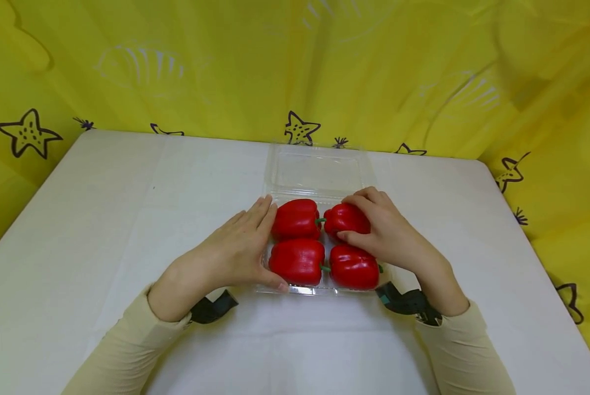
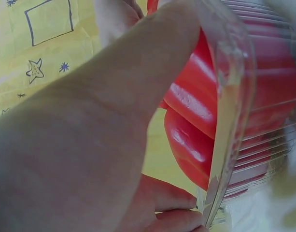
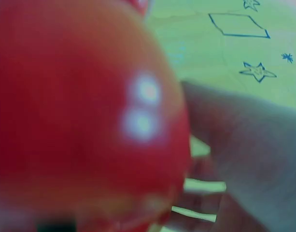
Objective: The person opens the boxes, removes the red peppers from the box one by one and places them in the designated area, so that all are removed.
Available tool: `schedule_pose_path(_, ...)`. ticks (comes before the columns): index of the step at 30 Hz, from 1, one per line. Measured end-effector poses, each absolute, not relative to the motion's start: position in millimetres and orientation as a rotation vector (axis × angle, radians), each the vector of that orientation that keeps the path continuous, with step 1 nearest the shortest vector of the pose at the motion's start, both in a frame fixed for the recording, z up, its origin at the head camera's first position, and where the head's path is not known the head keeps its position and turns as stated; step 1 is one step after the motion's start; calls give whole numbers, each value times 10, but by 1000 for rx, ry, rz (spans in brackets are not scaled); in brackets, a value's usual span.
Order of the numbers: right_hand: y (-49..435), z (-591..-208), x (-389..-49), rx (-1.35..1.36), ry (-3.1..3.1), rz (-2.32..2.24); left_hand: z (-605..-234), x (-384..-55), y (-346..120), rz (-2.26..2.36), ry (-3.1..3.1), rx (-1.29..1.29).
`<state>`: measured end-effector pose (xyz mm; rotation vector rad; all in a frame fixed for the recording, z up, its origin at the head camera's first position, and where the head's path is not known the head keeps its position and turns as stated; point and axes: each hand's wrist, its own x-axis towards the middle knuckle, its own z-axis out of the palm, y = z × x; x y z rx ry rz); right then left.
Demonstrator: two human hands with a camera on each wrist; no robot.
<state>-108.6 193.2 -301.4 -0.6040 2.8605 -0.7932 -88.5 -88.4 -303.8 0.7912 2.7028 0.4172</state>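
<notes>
– Getting what from the head view?
– Seeing a clear container (image 1: 315, 291) on the white counter (image 1: 102, 236), holding four red peppers (image 1: 297, 262) in two rows, with the lid (image 1: 319, 169) lying open beyond. Grasping the far right pepper (image 1: 348, 220) with the right grip (image 1: 386, 227), thumb near side, fingers far side. Laying the left grip (image 1: 238, 241) along the container's left side, fingers mostly straight, thumb spread toward the near corner, gripping no pepper.
– Gleaning more from the left wrist?
– Catching red through the ribbed wall, and skin close to the rim; not telling how firmly pressed.
– And from the right wrist?
– Finding a blurred pepper filling much of the frame, with fingers just beside.
– Judging progress how?
– Reckoning packing nearly done, with all four inside; apparently leaving the far right pepper unreleased, the lid unclosed.
</notes>
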Motion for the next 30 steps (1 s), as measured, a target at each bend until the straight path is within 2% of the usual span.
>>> schedule_pose_path(30, 2207, -2875, -1015, -721, 2876, -1003, -3050, -877, -858, 433, 2697, 758)
